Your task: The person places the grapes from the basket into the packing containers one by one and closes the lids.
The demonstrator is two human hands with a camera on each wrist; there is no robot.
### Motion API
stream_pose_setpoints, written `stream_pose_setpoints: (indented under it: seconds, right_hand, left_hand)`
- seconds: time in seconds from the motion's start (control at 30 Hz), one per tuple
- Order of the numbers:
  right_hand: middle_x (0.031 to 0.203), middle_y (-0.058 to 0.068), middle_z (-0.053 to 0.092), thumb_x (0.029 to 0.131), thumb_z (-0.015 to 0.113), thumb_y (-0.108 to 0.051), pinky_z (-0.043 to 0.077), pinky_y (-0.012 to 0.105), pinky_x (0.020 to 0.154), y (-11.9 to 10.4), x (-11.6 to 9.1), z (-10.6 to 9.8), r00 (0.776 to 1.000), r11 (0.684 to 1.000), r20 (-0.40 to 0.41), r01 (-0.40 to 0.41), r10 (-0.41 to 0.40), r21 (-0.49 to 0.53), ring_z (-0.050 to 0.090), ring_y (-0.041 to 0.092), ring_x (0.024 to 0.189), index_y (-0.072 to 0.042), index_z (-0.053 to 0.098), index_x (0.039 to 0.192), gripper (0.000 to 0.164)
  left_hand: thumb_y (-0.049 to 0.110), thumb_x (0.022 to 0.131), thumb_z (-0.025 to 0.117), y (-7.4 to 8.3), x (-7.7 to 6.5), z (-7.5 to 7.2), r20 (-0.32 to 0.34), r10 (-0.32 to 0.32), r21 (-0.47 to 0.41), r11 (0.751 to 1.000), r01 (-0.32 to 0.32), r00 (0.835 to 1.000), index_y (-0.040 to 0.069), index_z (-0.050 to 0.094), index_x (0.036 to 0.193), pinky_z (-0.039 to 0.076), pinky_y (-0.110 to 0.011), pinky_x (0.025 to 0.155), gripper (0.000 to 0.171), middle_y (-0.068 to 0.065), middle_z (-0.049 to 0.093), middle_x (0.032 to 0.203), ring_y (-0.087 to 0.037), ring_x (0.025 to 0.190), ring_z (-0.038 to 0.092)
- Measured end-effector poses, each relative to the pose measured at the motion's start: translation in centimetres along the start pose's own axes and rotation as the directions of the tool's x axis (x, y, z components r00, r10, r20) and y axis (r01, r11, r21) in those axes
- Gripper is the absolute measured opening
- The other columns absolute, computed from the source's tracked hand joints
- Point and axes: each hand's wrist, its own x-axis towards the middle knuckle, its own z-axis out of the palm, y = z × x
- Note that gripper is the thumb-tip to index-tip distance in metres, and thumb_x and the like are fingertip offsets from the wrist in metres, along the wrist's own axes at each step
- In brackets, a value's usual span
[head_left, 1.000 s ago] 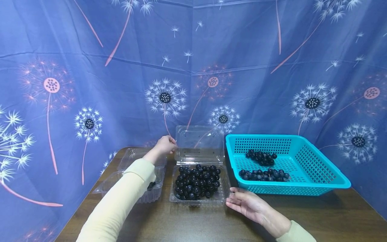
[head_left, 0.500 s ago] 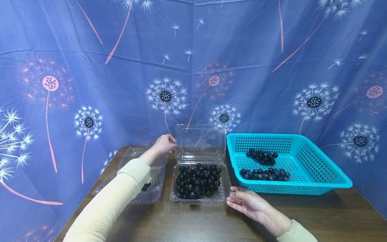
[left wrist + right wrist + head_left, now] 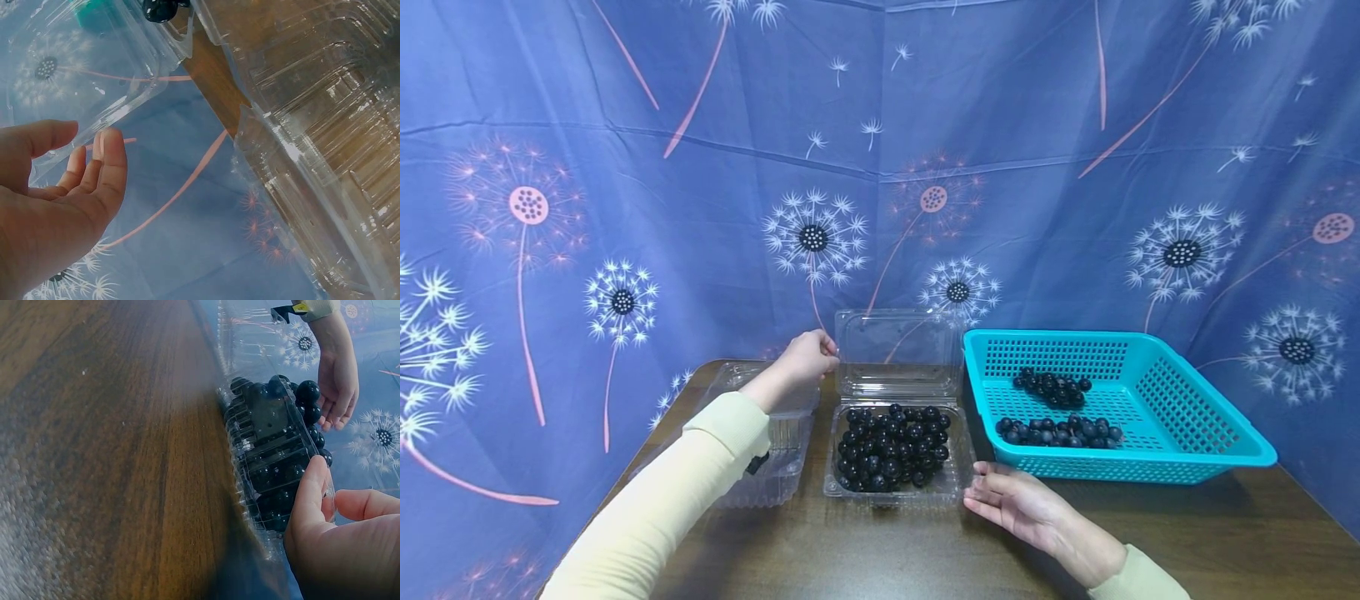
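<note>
A clear plastic clamshell box (image 3: 961, 437) filled with black grapes (image 3: 891, 450) sits mid-table, its clear lid (image 3: 898, 346) standing upright at the back. My left hand (image 3: 806, 357) holds the lid's left edge; in the left wrist view its thumb and fingers (image 3: 112, 153) lie on either side of that edge. At the box's front right corner, my right hand (image 3: 1017, 512) grips the rim. The right wrist view shows its thumb (image 3: 310, 487) along the clear wall, with the grapes behind it.
A turquoise basket (image 3: 1195, 446) with two grape bunches (image 3: 1060, 433) stands to the right. Another clear clamshell box (image 3: 786, 467) stands on the left, partly behind my left sleeve (image 3: 677, 492), with something dark inside. A blue dandelion-print cloth (image 3: 880, 167) hangs behind the wooden table (image 3: 865, 558).
My left forearm has shifted slightly left and down while the hand stays at the lid. My right hand, the box and the basket stay put; the view has shifted slightly.
</note>
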Motion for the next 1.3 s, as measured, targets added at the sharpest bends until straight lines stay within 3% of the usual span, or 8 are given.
stream_pose_setpoints:
  seconds: [0.37,0.67,0.9,1.3]
  right_hand:
    - [0.091,0.005,0.055,0.095,0.047,-0.003,0.049,0.034,0.096,0.0,-0.1,0.0,1.0,1.0,0.008,-0.002,0.002,0.011,0.061,0.017,0.091,-0.004,0.044,0.112,0.017]
    - [0.095,0.007,0.053,0.096,0.046,-0.003,0.049,0.034,0.096,0.0,-0.2,0.0,1.0,1.0,0.009,0.004,-0.004,0.0,0.06,0.017,0.092,-0.004,0.044,0.112,0.016]
    - [0.097,0.008,0.05,0.096,0.045,-0.003,0.049,0.034,0.096,0.2,-0.2,0.0,1.0,1.0,0.011,0.012,-0.012,-0.003,0.059,0.018,0.093,-0.003,0.044,0.114,0.018]
    - [0.1,0.011,0.05,0.095,0.047,-0.001,0.048,0.034,0.098,0.2,-0.3,0.0,1.0,1.0,0.014,0.014,-0.014,0.008,0.058,0.02,0.095,-0.001,0.043,0.117,0.023]
  left_hand:
    - [0.005,0.083,0.062,1.0,-0.9,-0.6,-0.019,0.036,0.057,0.998,-0.035,0.999,0.003,0.055,0.094,0.052,-0.023,0.054,0.013,-0.008,0.06,0.084,-0.012,0.056,0.056]
    - [0.006,0.082,0.064,1.7,-1.6,-1.3,-0.05,0.098,0.107,0.99,-0.092,0.994,0.003,0.057,0.094,0.051,-0.026,0.066,0.014,-0.008,0.062,0.084,-0.014,0.065,0.058]
    - [0.005,0.082,0.063,2.0,-1.9,-1.6,-0.056,0.121,0.122,0.986,-0.114,0.991,0.003,0.058,0.093,0.051,-0.026,0.064,0.012,-0.007,0.062,0.082,-0.014,0.064,0.058]
    - [0.004,0.082,0.06,1.9,-2.6,-1.4,-0.118,0.207,0.132,0.973,-0.191,0.971,0.004,0.057,0.091,0.052,-0.033,0.075,0.009,-0.007,0.062,0.084,-0.02,0.079,0.059]
